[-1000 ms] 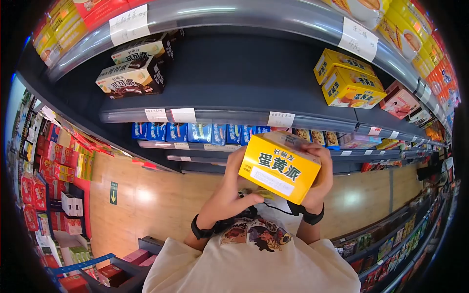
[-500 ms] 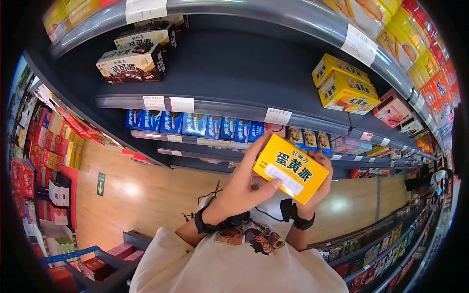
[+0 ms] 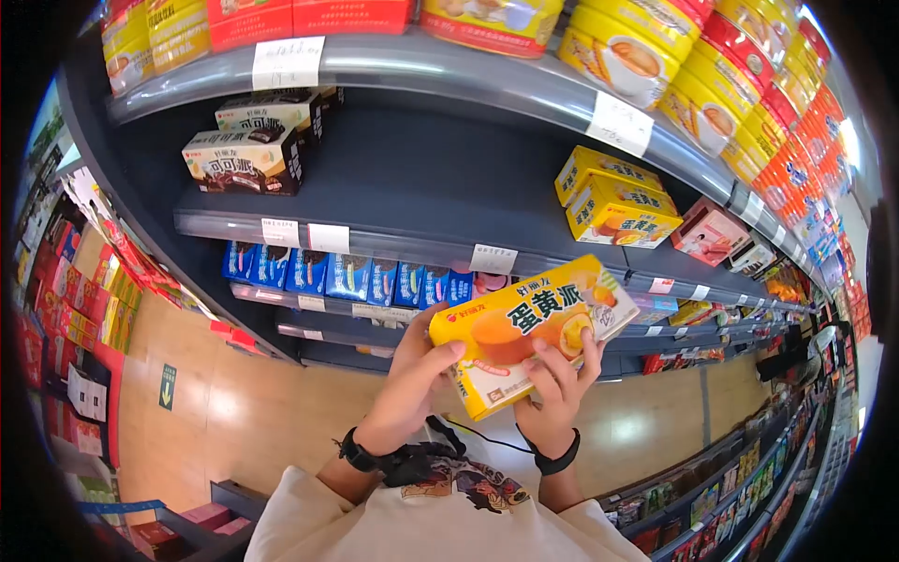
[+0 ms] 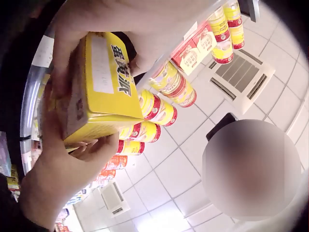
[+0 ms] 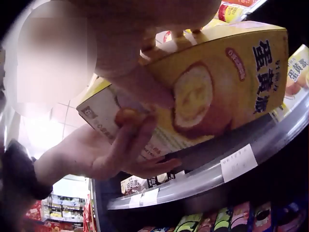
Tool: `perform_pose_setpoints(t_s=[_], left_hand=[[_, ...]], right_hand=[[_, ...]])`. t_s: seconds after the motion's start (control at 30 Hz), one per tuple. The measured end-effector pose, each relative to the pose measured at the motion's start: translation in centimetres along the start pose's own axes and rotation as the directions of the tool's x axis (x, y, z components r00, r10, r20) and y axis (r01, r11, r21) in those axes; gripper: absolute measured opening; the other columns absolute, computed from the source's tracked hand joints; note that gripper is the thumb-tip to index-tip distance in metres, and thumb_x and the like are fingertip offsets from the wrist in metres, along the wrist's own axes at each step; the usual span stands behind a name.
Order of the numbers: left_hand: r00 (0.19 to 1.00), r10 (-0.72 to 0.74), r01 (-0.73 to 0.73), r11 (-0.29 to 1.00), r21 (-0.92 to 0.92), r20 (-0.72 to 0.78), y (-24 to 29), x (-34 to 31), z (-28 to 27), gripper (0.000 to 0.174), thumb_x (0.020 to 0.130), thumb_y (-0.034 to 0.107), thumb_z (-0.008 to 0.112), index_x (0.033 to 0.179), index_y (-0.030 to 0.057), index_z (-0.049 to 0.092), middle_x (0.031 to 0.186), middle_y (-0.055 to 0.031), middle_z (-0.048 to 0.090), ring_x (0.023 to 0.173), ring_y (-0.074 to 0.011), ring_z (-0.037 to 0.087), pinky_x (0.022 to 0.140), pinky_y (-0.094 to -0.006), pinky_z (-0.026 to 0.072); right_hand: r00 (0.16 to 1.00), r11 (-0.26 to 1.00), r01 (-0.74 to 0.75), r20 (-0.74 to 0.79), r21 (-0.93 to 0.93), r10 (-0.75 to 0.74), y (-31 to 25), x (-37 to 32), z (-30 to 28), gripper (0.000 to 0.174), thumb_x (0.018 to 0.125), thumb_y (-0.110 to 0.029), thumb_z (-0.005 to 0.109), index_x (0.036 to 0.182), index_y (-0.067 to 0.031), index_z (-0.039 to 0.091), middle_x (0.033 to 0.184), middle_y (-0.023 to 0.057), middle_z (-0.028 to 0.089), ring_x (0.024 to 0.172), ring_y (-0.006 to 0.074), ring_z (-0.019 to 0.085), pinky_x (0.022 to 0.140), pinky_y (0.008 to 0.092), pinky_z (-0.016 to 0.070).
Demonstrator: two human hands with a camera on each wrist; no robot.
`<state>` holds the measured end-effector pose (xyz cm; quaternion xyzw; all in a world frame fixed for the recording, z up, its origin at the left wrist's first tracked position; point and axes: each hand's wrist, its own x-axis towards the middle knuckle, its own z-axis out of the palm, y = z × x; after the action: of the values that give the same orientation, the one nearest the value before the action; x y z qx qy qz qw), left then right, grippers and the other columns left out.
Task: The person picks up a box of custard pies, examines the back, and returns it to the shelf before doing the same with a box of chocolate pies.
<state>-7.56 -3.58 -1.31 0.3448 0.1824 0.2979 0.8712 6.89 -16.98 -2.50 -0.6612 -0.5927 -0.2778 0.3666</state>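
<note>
A yellow box (image 3: 524, 328) with a picture of round cakes is held tilted in front of the shelf in the head view. The left hand (image 3: 409, 379) grips its left end, thumb on the printed face. At the lower right edge the right hand (image 3: 557, 398) holds it, several fingertips lying on the front. The left wrist view shows the yellow box (image 4: 108, 87) from an end with a white label, with fingers around it. In the right wrist view the box's large face (image 5: 212, 92) fills the middle, a hand on either side.
Two similar yellow boxes (image 3: 623, 211) stand on the shelf at right, brown-and-white boxes (image 3: 243, 161) at left. Blue packs (image 3: 346, 278) line the level below. Yellow cans (image 3: 623, 51) sit above, over a shelf edge with price tags (image 3: 493, 258). A shopping cart (image 3: 220, 506) is at lower left.
The box has been turned from its small labelled end to its large pictured face. Both hands have shifted their hold on it and moved slightly left and down.
</note>
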Motion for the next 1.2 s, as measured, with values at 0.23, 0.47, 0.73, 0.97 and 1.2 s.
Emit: perform_pose_setpoints(t_s=[0.23,0.47,0.73,0.97,1.2], left_hand=[[0.942,0.328,-0.334,0.937,0.102,0.068,2.0,-1.5,1.5,0.079,0.077,0.014,0.071,0.143,0.0002,0.03,0.14,-0.0164,0.041,0.133,-0.0269,0.039,0.111,-0.0381,0.0306],[0.818,0.455,-0.571,0.719,0.396,0.352,4.5,-3.0,-2.3,0.096,0.07,0.021,0.078,0.147,0.0017,0.023,0.146,-0.0185,0.035,0.136,-0.0295,0.036,0.113,-0.039,0.0287],[0.904,0.339,-0.427,0.756,0.496,0.261,2.8,-1.6,-6.3,0.103,0.062,0.018,0.072,0.149,0.0034,0.018,0.145,-0.0148,0.031,0.134,-0.0277,0.034,0.114,-0.0373,0.0225],[0.821,0.481,-0.565,0.609,0.557,0.307,5.6,3.9,-5.1,0.092,0.062,0.02,0.068,0.144,0.0016,0.03,0.137,-0.017,0.038,0.13,-0.0297,0.039,0.112,-0.0385,0.0263],[0.738,0.566,-0.65,0.451,0.611,0.367,11.0,14.5,-4.2,0.073,0.06,0.012,0.059,0.131,0.0005,0.047,0.127,-0.0163,0.041,0.127,-0.0293,0.042,0.111,-0.0315,0.0295]], right_hand=[[0.975,0.975,-0.213,-0.045,0.064,0.216,1.0,2.8,-2.9,0.058,0.07,0.001,0.072,0.125,-0.0102,0.055,0.149,0.0155,0.035,0.138,0.0446,0.027,0.111,0.0592,0.0229],[0.815,0.276,-0.433,0.242,0.858,0.527,4.0,0.4,-4.9,0.066,0.091,-0.006,0.062,0.147,0.0006,0.029,0.146,0.0146,0.039,0.125,0.0285,0.049,0.105,0.0431,0.0402],[0.596,0.159,-0.751,0.552,0.641,0.583,5.1,-3.8,1.6,0.064,0.083,-0.002,0.072,0.133,-0.0012,0.032,0.116,0.0152,0.058,0.104,0.0224,0.062,0.082,0.035,0.0544],[0.805,0.618,-0.58,0.26,0.531,0.533,8.4,1.7,5.2,0.049,0.081,-0.005,0.074,0.121,0.0023,0.048,0.113,0.0169,0.064,0.104,0.025,0.063,0.093,0.0366,0.0473],[0.876,0.737,-0.481,0.237,0.475,0.419,10.6,10.7,7.7,0.05,0.086,-0.013,0.069,0.127,0.0027,0.045,0.111,0.025,0.063,0.105,0.038,0.062,0.089,0.0411,0.048]])
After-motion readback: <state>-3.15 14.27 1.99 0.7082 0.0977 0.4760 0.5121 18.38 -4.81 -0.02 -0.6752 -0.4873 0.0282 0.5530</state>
